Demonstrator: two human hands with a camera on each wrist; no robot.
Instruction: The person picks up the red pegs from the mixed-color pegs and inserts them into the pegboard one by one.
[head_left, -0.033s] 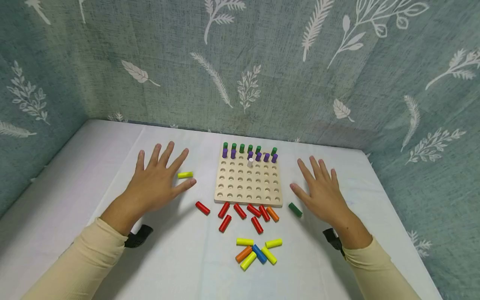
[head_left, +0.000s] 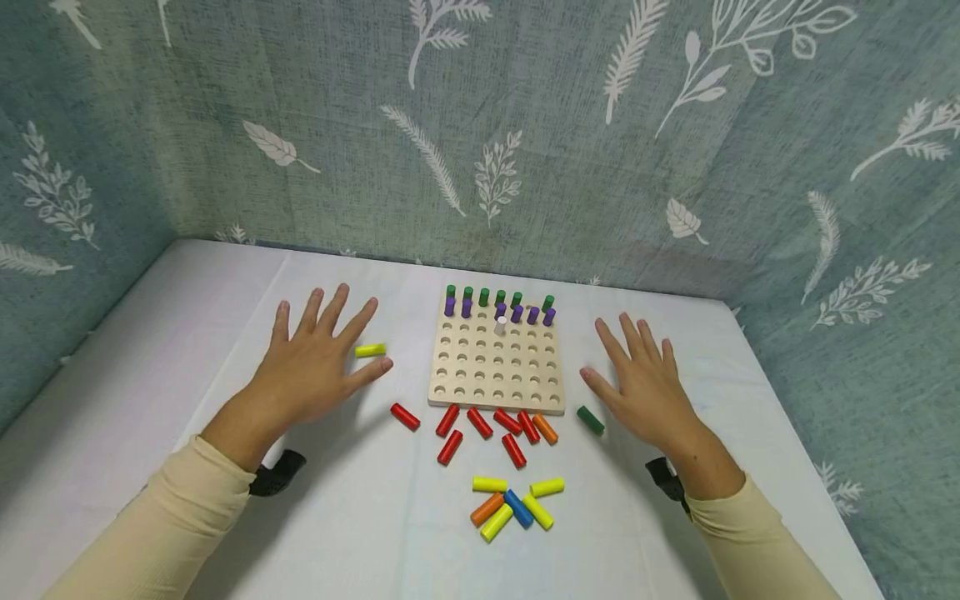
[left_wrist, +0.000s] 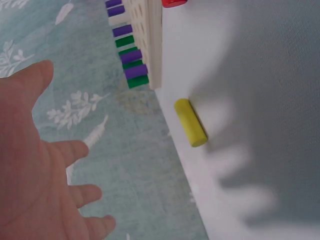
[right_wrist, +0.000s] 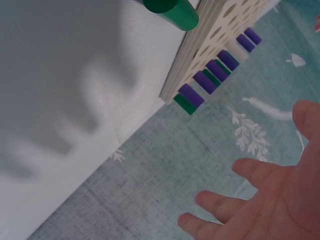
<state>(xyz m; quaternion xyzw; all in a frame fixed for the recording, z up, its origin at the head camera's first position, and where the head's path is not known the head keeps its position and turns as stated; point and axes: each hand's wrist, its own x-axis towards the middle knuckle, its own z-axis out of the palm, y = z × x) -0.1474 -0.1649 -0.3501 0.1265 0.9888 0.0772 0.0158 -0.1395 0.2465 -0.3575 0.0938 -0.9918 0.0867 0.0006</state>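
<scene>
My left grip (head_left: 311, 362) was released, with its fingers spread and straight, and it hovered above the bench (head_left: 337, 533). The thing nearest to it was a yellow peg (head_left: 371, 350), which lay on the cloth just beside my thumb and index finger. My right grip (head_left: 645, 383) was also released, its fingers extended, above the other side. Nearest to this one, a green peg (head_left: 590, 420) lay close to the near right corner of the pegboard (head_left: 480, 367).

The pegboard was lying flat between my two grips, touching neither. In its farthest row stood six green pegs (head_left: 483, 297), in the next row six purple pegs (head_left: 517, 313), and in the third row one white peg (head_left: 500, 326). In front of it were scattered seven red pegs (head_left: 450, 447) and one orange peg (head_left: 545, 428). Nearer to me lay a group of four yellow pegs (head_left: 537, 511), another orange peg (head_left: 487, 510) and a blue peg (head_left: 518, 508). Behind the bench hung a leaf-patterned curtain (head_left: 562, 167).
</scene>
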